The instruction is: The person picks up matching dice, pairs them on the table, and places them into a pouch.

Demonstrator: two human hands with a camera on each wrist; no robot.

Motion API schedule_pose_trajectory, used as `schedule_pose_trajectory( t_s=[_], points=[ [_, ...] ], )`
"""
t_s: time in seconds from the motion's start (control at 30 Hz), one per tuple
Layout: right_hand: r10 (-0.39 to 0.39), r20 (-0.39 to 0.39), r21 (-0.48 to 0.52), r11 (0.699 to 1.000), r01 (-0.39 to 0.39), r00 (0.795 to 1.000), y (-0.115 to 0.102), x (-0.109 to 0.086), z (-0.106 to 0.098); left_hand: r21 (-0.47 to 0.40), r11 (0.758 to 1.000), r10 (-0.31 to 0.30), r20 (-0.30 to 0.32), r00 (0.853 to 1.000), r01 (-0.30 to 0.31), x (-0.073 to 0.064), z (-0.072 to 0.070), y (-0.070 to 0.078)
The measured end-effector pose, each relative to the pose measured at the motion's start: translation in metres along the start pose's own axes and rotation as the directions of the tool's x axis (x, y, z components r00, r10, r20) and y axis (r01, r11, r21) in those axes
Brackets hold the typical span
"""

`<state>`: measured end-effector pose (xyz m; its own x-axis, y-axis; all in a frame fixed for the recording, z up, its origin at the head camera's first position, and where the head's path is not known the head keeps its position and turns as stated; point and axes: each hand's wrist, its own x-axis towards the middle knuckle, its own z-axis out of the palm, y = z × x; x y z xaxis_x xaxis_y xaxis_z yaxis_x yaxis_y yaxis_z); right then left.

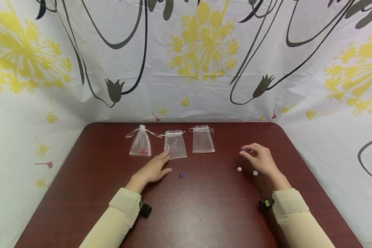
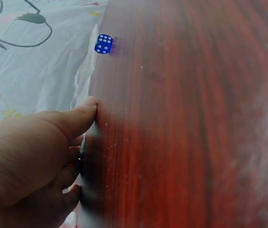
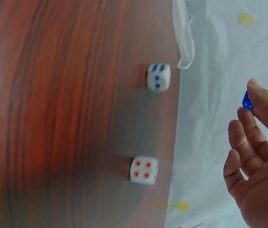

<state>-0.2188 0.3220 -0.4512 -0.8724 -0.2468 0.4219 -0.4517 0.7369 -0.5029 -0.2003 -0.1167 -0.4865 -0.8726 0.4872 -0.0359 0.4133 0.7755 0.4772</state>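
Observation:
Between thumb and finger, my right hand (image 1: 261,160) pinches a blue die (image 3: 247,100), lifted over the table's right side. Below it lie two white dice, one with blue pips (image 3: 158,77) and one with red pips (image 3: 144,170). My left hand (image 1: 152,169) rests palm down on the table, its fingers straight and fingertips touching the lower left edge of the middle sheer pouch (image 1: 175,144). Just right of the left thumb sits another blue die (image 2: 103,44). A left sheer pouch (image 1: 140,141), drawn closed, contains red dice (image 1: 143,152). The right sheer pouch (image 1: 203,140) lies flat.
The dark red wooden table (image 1: 189,213) ends at a white patterned cloth (image 1: 186,96) that hangs behind it and along both sides. White drawstrings (image 1: 153,133) of the left pouch reach across to the middle pouch.

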Motion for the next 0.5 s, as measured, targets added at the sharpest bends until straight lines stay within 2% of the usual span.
schedule_pose_trajectory(
  t_s=[0.27,0.5],
  points=[
    [-0.041,0.002,0.083,0.996,0.04,0.999,-0.024,0.01,0.019,0.003,1.0,-0.003,-0.004,1.0,0.003,0.001,0.0,-0.002],
    [-0.093,0.044,0.179,0.98,0.084,0.995,-0.054,0.014,0.043,0.0,1.0,-0.007,-0.001,1.0,0.007,0.0,0.002,-0.001]
  ],
)
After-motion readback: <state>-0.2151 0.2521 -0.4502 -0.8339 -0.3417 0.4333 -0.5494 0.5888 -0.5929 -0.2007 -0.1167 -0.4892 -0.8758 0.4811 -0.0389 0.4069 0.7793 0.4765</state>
